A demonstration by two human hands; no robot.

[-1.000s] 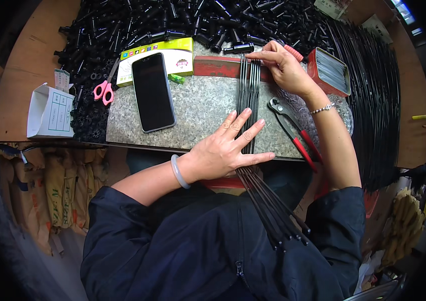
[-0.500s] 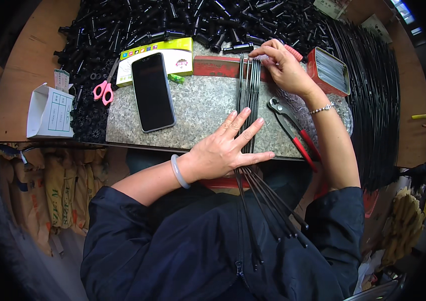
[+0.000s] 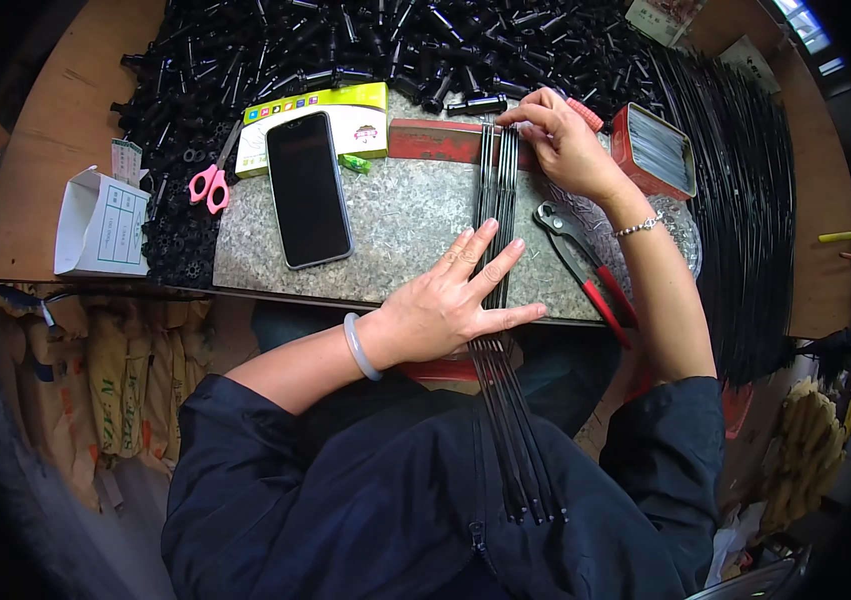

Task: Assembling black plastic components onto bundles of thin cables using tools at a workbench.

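My left hand (image 3: 440,305) lies flat across a bundle of thin black rods (image 3: 493,185), its fingers spread. These rods run side by side over the grey speckled board (image 3: 395,220), their far ends resting on a red metal bar (image 3: 432,140). Past the board's near edge they hang over my lap. At the far ends, my right hand (image 3: 570,145) has its fingers curled in, the index fingertip at the rod tips. Whatever it pinches there is too small or hidden to make out. Pliers with red handles (image 3: 585,270) lie beside the rods, below my right wrist.
A black phone (image 3: 308,190) leans over a green and white box (image 3: 370,120). Pink scissors (image 3: 209,188) and an opened white carton (image 3: 103,225) are at left. Black tubular parts (image 3: 425,40) heap up behind. A red tin (image 3: 660,150) and many long black rods (image 3: 745,220) stand right.
The rods' near ends have drawn together and now hang more evenly over my lap. My right hand has shifted slightly at the far ends; my left hand stays flat on the rods.
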